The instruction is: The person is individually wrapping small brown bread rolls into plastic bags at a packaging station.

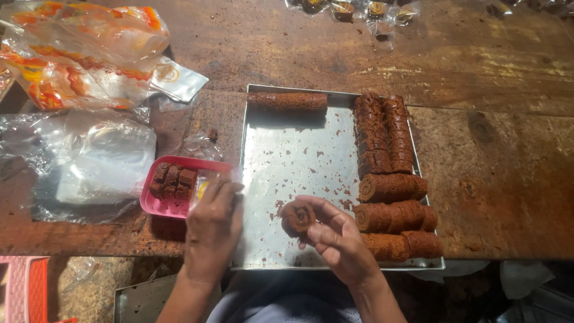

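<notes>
Worn wooden desk [490,167], scratched and stained, carries everything. Right hand [338,236] has its fingers [320,209] closed around one brown roll-cake slice [298,216], spiral face up, held just above the lower middle of the metal tray [287,149]. Left hand [212,224] rests at the tray's left edge, fingers curled onto a small clear wrapper [203,185] touching the pink plastic tray [156,206]; hard to tell if it's pinching or only pressing it. Pink tray already holds packed slices [173,180], a short row standing side by side, with room left at its near end. On the metal tray: one uncut roll [287,100] lying across the top edge, two sliced rolls [382,134] set lengthwise on the right, and cut chunks [394,218] stacked toward the near right corner. Middle of the tray bare except crumbs. So, judging by this, packing is early: a few slices in, one in hand, most cake still on the tray. Clear plastic bags [95,155] left of the pink tray, orange printed bags [78,54] at far left. Small wrapped pieces [359,11] along the far edge.
</notes>
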